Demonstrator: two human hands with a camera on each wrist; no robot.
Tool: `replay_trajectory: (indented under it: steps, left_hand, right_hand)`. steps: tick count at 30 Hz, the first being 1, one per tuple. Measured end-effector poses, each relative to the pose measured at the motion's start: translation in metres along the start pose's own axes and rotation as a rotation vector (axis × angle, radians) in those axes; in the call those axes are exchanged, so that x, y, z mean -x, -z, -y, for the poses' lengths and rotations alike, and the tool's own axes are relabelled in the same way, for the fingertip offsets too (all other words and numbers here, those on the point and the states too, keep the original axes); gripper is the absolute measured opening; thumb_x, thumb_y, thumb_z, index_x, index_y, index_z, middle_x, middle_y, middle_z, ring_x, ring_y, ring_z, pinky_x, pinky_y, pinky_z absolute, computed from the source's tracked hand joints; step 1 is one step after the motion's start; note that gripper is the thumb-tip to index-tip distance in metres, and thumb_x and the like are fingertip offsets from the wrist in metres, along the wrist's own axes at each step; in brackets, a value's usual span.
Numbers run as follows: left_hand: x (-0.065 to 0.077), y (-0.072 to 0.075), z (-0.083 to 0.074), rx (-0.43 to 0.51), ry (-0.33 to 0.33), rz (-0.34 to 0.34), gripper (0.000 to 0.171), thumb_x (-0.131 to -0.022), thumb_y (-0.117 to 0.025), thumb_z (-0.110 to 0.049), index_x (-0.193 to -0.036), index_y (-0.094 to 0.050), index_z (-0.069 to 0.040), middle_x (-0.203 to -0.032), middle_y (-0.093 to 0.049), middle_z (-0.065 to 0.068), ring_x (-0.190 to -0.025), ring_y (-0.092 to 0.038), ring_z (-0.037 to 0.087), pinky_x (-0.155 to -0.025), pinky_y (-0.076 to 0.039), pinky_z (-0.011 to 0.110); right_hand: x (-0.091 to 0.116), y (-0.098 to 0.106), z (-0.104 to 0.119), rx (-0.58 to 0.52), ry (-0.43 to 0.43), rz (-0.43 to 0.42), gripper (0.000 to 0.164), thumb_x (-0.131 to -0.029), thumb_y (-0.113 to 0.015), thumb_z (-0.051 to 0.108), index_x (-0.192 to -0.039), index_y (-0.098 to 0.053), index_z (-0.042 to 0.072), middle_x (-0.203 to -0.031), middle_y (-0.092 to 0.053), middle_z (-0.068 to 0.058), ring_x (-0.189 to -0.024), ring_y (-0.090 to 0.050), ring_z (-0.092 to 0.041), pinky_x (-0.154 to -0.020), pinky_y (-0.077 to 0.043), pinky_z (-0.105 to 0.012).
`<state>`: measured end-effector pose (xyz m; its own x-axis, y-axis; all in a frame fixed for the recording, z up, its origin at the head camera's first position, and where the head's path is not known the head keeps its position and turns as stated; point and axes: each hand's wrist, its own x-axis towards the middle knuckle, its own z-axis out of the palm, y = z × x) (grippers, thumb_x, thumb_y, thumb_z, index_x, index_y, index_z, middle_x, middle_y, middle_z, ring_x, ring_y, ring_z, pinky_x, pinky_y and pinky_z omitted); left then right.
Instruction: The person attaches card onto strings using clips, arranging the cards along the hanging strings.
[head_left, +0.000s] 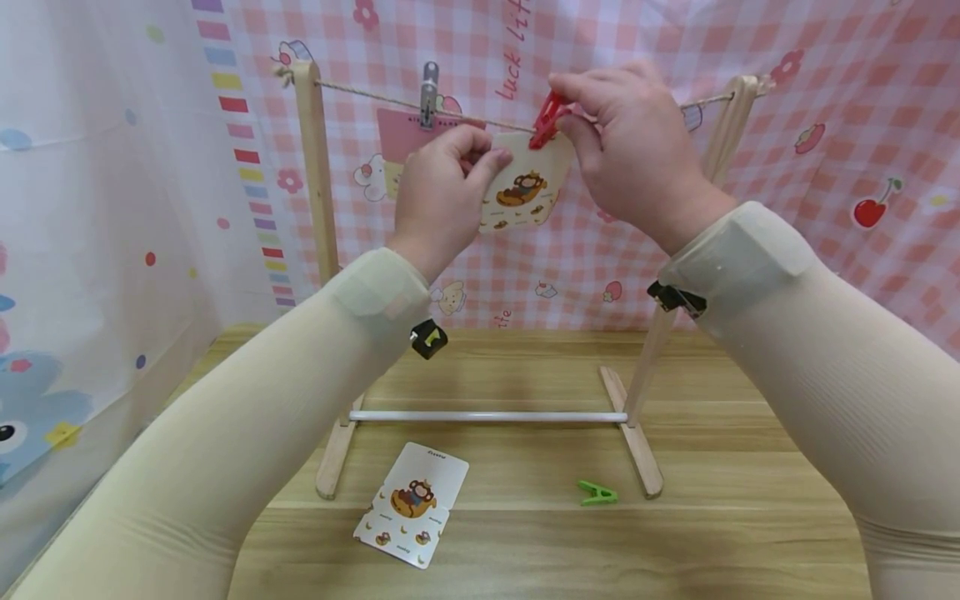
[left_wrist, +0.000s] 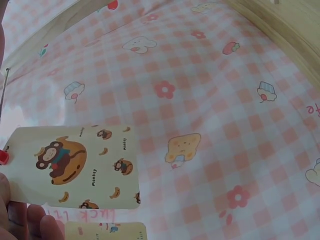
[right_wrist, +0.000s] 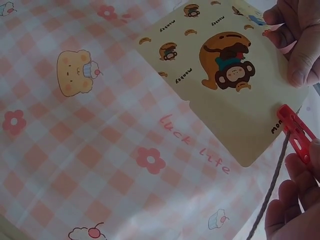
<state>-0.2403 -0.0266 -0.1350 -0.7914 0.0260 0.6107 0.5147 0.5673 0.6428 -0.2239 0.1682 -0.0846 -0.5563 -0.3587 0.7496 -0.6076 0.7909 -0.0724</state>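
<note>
My left hand (head_left: 446,187) pinches the left edge of a cream card (head_left: 522,185) printed with a monkey on a banana. The card hangs just below the twine (head_left: 360,92). My right hand (head_left: 637,137) holds a red clothespin (head_left: 547,121) between thumb and fingers, its tip at the card's top edge. Seen from the right wrist, the red clothespin (right_wrist: 297,132) overlaps both the card (right_wrist: 220,85) and the twine (right_wrist: 272,187). Left of my hands, a grey clothespin (head_left: 428,96) holds a pink card (head_left: 397,133) on the twine, partly hidden behind my left hand.
A wooden frame with a left post (head_left: 315,175) and a right post (head_left: 727,133) carries the twine. Its white crossbar (head_left: 487,416) runs low over the wooden table (head_left: 525,542). Another monkey card (head_left: 420,475) and a green clothespin (head_left: 597,493) lie in front.
</note>
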Motion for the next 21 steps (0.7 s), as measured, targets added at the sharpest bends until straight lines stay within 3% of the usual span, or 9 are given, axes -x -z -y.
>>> replay_trajectory:
  steps: [21]
  left_hand:
    - [0.001, -0.0002, 0.0001, -0.005, -0.007, -0.011, 0.025, -0.105, -0.063, -0.039, -0.111, -0.073, -0.017, -0.097, -0.074, -0.002, -0.079, -0.062, 0.012, -0.065, -0.049, 0.025]
  right_hand:
    - [0.0005, -0.0006, 0.0007, -0.001, 0.007, 0.0, 0.041, -0.109, -0.057, 0.02, -0.149, -0.059, 0.012, -0.145, -0.066, -0.01, -0.139, -0.049, -0.033, -0.12, -0.036, -0.044]
